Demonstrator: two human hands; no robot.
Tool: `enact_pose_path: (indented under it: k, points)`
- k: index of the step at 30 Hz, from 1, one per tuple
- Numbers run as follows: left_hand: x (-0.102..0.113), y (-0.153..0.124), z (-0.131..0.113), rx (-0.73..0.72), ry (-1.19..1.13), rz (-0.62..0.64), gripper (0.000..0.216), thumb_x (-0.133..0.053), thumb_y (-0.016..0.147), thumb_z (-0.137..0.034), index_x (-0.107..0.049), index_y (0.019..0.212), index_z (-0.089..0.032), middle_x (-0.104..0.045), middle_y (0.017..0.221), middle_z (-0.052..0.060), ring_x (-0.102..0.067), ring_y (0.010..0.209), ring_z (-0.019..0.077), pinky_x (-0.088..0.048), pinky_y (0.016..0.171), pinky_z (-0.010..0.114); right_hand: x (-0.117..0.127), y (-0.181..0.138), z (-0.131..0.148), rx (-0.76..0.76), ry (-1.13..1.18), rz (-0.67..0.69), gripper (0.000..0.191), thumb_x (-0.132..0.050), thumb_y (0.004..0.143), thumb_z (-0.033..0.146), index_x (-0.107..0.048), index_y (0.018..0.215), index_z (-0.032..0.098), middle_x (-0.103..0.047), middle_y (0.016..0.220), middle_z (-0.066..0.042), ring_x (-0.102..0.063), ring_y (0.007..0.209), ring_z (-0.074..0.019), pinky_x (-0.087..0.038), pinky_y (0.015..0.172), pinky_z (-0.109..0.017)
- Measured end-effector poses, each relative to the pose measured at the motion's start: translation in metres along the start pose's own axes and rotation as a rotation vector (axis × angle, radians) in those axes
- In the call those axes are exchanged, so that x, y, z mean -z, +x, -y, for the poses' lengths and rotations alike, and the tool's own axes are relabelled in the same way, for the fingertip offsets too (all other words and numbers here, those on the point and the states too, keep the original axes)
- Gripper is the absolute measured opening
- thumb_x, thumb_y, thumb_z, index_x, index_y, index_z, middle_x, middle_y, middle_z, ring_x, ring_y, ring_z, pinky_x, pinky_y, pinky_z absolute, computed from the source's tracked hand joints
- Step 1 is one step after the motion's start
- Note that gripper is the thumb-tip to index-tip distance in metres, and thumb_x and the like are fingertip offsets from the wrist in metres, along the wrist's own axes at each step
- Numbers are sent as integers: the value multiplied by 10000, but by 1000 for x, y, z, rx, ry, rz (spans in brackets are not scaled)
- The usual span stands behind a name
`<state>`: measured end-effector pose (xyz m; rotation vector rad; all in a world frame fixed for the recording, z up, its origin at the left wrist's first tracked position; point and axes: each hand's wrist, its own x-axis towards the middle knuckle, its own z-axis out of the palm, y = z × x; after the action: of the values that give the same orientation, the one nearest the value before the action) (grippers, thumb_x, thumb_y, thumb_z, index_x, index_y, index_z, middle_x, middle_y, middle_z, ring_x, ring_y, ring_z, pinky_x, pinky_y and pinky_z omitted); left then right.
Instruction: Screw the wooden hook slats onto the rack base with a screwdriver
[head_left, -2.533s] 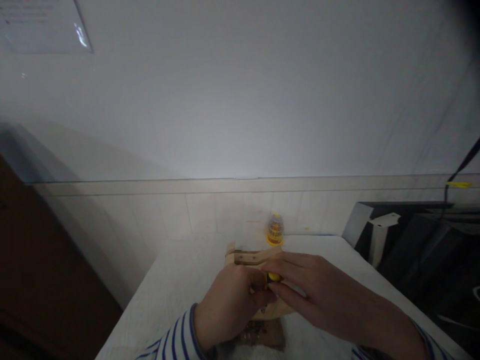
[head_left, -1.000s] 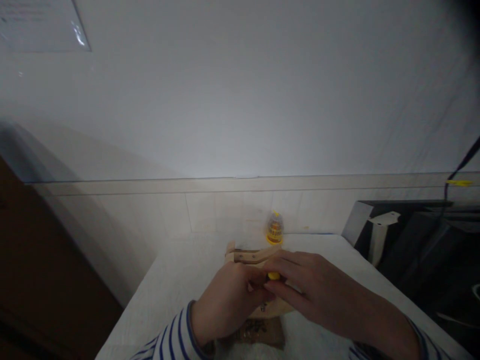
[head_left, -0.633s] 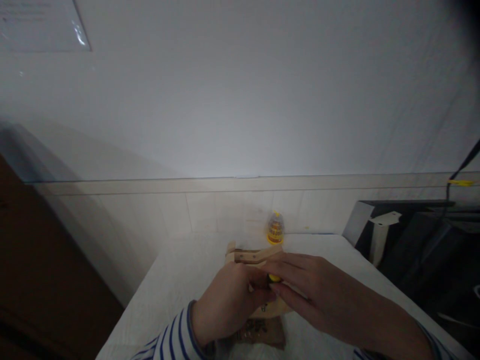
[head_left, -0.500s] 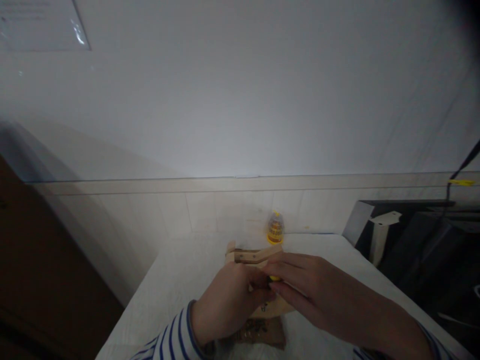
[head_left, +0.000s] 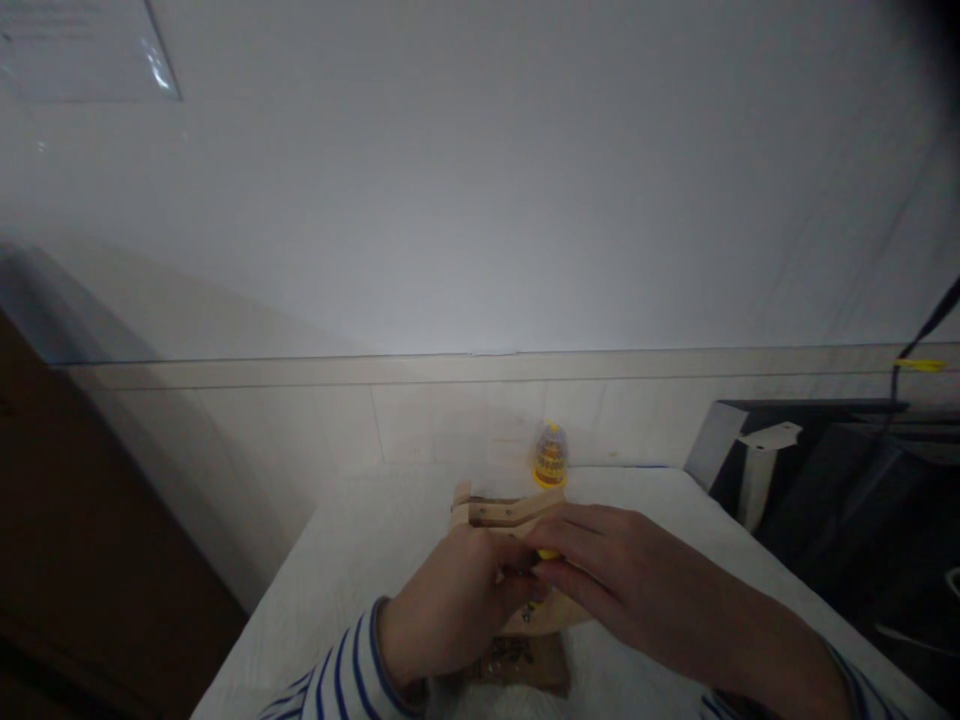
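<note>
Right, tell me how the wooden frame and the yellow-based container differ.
The wooden frame is pale tan; the container is yellow with a see-through top.
The container stands near the table's far edge, fully visible; the frame is nearer, partly hidden by the left hand and right hand.
The frame is larger and angular; the container is smaller and rounded.
Both show dark marks.

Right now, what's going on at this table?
A person's right hand pinches a yellow-ended thing, mostly hidden, over a pale wooden piece at a white table. The left hand is close by it, its exact grip hidden. A clear container with a yellow base stands beyond the wooden piece, and a brown packet lies nearer.
</note>
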<state>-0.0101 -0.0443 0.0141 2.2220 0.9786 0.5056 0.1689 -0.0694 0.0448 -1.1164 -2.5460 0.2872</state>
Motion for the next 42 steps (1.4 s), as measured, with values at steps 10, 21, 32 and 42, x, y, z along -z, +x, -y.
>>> enact_pose_path:
  k: [10, 21, 32, 42]
  points:
    - [3, -1, -2, -29, 39, 44, 216, -470, 872, -222, -674, 910, -163, -677, 848, 29, -596, 772, 159, -437, 728, 245, -2, 1, -2, 8, -11, -1, 133, -484, 893, 199, -597, 960, 176, -621, 914, -53, -586, 846, -187, -479, 759, -345]
    - [3, -1, -6, 1, 70, 38, 194, -502, 835, -228, -672, 905, -168, -683, 861, 25, -595, 763, 155, -439, 704, 234, 0, 0, 0, -10, -10, 23, 154, -467, 901, 187, -594, 981, 155, -616, 948, -70, -584, 878, -197, -477, 783, -363]
    - [-2, 1, -2, 12, -4, -9, 167, -551, 815, -243, -684, 897, -182, -692, 887, 12, -603, 798, 163, -432, 713, 228, -5, -1, -3, 39, 11, -49, 175, -464, 897, 195, -584, 1025, 197, -628, 959, -47, -585, 903, -185, -468, 799, -341]
    - [-4, 2, 1, -2, -10, -43, 112, -585, 809, -231, -681, 817, -174, -672, 768, -19, -580, 711, 128, -398, 629, 206, -1, -5, -3, 55, 13, -44, 227, -450, 903, 229, -565, 1097, 211, -629, 992, -59, -584, 914, -192, -469, 800, -353]
